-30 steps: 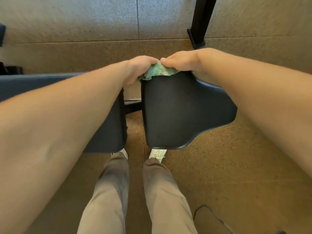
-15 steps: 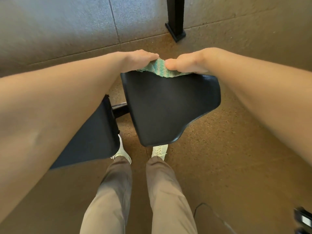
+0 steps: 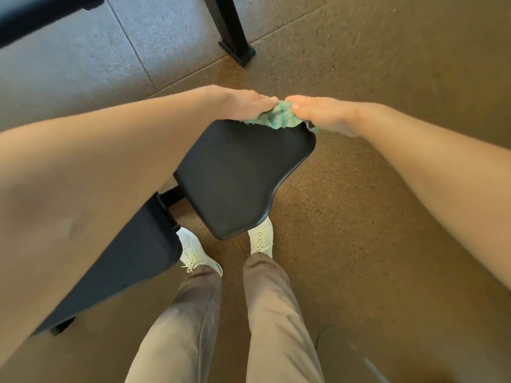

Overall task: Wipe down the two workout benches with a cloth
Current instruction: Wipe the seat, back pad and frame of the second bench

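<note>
A black padded seat pad (image 3: 237, 175) of a workout bench lies in front of me, with the longer back pad (image 3: 132, 261) to its lower left, partly hidden by my left forearm. A green and white cloth (image 3: 276, 118) lies bunched on the seat pad's far edge. My left hand (image 3: 243, 105) and my right hand (image 3: 323, 111) both hold the cloth from either side, thumbs nearly meeting above it. The fingers of both hands curl down over the far edge and are hidden.
A black steel post with a foot (image 3: 235, 48) stands on the floor beyond the bench. A dark bar (image 3: 41, 12) crosses the top left corner. My legs and white shoes (image 3: 260, 239) stand close against the seat pad on brown rubber flooring.
The view has swung, so the bench now looks turned clockwise and lower in the frame. Both hands stay on the cloth at the seat pad's far edge, shifted toward its right corner.
</note>
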